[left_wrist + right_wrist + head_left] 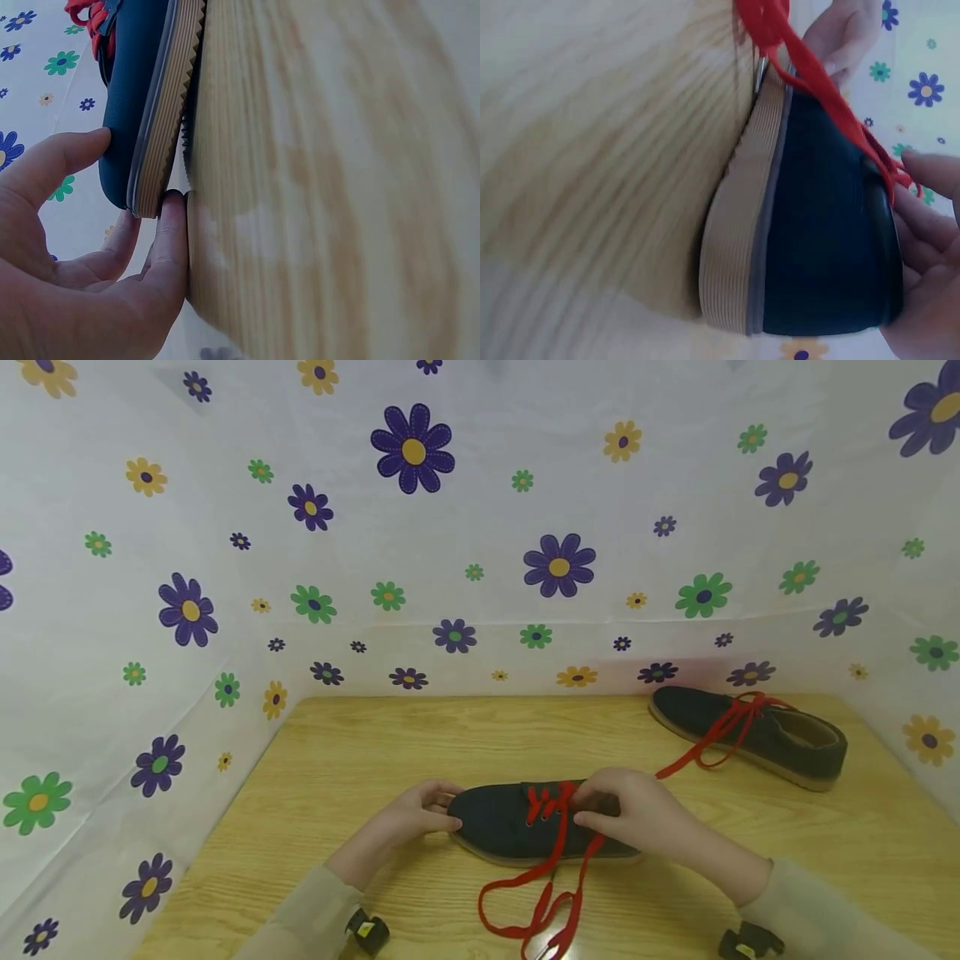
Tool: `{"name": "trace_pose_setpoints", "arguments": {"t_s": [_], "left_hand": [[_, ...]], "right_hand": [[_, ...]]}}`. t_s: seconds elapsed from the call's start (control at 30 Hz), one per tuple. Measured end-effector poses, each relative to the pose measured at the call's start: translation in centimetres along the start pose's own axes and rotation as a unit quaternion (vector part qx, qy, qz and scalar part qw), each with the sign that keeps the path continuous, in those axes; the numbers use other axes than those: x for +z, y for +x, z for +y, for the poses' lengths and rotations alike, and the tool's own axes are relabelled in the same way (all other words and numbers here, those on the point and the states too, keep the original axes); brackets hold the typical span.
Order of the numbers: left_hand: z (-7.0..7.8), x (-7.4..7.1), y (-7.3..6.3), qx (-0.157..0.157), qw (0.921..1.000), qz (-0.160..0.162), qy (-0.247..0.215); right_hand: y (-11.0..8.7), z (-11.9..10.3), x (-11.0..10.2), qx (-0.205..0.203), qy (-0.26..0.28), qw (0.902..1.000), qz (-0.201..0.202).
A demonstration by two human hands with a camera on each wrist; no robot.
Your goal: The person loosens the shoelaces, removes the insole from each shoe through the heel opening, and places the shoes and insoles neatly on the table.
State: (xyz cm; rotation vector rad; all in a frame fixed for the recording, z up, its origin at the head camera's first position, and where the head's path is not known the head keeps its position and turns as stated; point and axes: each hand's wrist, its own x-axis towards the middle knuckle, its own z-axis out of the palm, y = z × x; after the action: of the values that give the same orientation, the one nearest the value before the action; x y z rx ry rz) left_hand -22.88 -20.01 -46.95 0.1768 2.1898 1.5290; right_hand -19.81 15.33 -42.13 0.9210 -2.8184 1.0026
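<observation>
A dark navy shoe (487,822) with red laces (561,839) stands sole-down on the table, its toe to the left. My left hand (412,814) holds the toe; in the left wrist view the thumb presses the upper and the fingers curl by the sole (154,150). My right hand (637,810) is at the shoe's opening, its bent fingers on the far side beside the top of the laces. In the right wrist view those fingers go partly out of sight behind the shoe's collar (889,270). The loose lace ends hang over the near side onto the table.
A second navy shoe (791,758) with red laces stands at the back right of the wooden table (360,743), its toe pointing left. Behind and beside the table hangs a white flower-print cloth (480,510).
</observation>
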Motion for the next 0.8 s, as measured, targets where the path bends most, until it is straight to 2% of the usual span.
{"name": "trace_pose_setpoints", "arguments": {"t_s": [0.2,0.43,0.57,0.7,0.73,0.8], "left_hand": [[0.0,0.0,0.0,0.004,1.0000,-0.004,-0.003],[0.1,0.1,-0.1,0.005,1.0000,-0.004,-0.002],[0.1,0.0,-0.1,0.004,1.0000,-0.006,0.001],[0.1,0.1,0.0,0.002,1.0000,-0.005,0.000],[0.1,0.1,0.0,0.001,1.0000,-0.004,-0.001],[0.1,0.1,0.0,0.000,1.0000,-0.003,-0.002]], "right_hand": [[0.2,-0.4,0.6,0.025,0.017,0.9991,0.029],[0.1,-1.1,0.7,0.033,0.042,0.9978,0.037],[-0.1,-1.9,0.6,0.035,0.097,0.9946,0.015],[-0.4,-2.7,0.7,0.022,0.163,0.9863,-0.017],[-0.5,-2.9,0.8,0.012,0.168,0.9854,-0.025],[-0.9,-3.4,0.8,-0.021,0.135,0.9898,-0.040]]}}
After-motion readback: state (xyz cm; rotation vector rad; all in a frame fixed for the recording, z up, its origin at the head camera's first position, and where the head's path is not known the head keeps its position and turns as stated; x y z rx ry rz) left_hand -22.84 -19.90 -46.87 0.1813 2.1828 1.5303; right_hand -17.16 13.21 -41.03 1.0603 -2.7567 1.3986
